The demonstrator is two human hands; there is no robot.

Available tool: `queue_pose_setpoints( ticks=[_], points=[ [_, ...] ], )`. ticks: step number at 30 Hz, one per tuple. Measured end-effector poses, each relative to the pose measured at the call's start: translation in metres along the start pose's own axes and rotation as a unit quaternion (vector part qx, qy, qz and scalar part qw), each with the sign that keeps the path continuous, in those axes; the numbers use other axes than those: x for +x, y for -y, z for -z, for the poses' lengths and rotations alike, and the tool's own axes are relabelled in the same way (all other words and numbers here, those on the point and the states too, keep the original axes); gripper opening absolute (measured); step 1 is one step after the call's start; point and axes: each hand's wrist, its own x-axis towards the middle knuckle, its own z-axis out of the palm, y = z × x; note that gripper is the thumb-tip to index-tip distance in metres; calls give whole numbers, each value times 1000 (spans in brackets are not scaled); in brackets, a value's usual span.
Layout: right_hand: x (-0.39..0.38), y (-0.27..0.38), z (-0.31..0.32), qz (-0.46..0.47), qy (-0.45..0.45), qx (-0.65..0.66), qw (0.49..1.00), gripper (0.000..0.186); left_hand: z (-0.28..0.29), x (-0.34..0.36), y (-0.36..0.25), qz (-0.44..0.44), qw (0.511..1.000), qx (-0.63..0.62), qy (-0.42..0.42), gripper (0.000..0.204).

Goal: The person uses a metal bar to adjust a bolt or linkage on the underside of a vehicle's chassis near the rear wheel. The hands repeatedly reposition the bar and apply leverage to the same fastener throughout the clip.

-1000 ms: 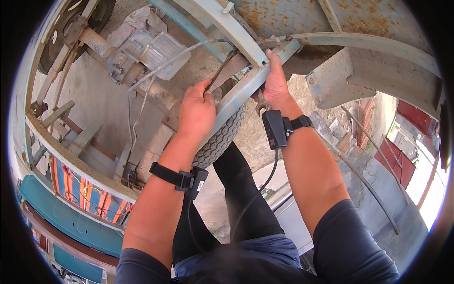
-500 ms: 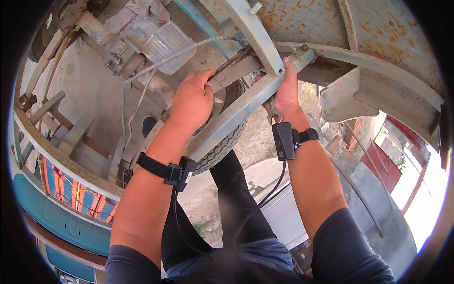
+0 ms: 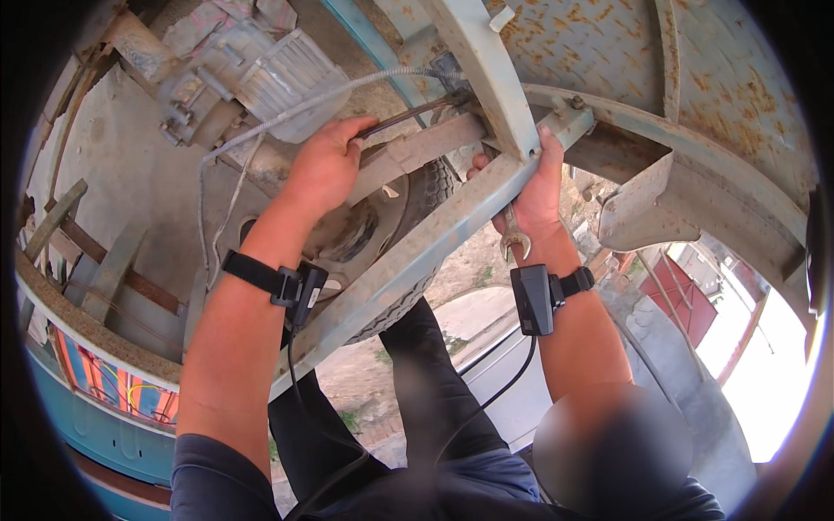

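Observation:
My left hand point(image 3: 326, 169) is closed on the near end of a thin dark metal bar point(image 3: 408, 115). The bar's far end meets the frame beside the upright blue-grey post point(image 3: 491, 74); its working end is too dark to make out. Below the bar runs a flat grey crosspiece point(image 3: 421, 152). My right hand point(image 3: 534, 187) wraps around the blue-grey beam point(image 3: 417, 239) where it joins the post, thumb up along its side. An open-end wrench point(image 3: 516, 236) sticks out of that hand toward my wrist, its jaw showing and its other end hidden.
A treaded tyre point(image 3: 400, 304) stands under the beam. Far left lies a grey metal motor or gearbox housing point(image 3: 252, 78), with a sheathed cable point(image 3: 313, 102) crossing near it. At the right is a rusty sheet-metal panel point(image 3: 591, 52) and a curved bracket point(image 3: 643, 195).
My left hand has moved left, and the dark bar has swung away from the crosspiece. My right hand stays at the beam joint, and more of the wrench jaw shows.

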Motion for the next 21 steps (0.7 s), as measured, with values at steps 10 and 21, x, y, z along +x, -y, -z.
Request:
queue_pose_setpoints(
  ticks=[10,21],
  points=[
    [0,1,-3,11,-17,-29,999,80,-5,-10,-17,-15,998,57,27,32],
    [5,-7,1,25,-28,2,999,81,-13,0,-27,-4,988,150,19,34]
  ],
)
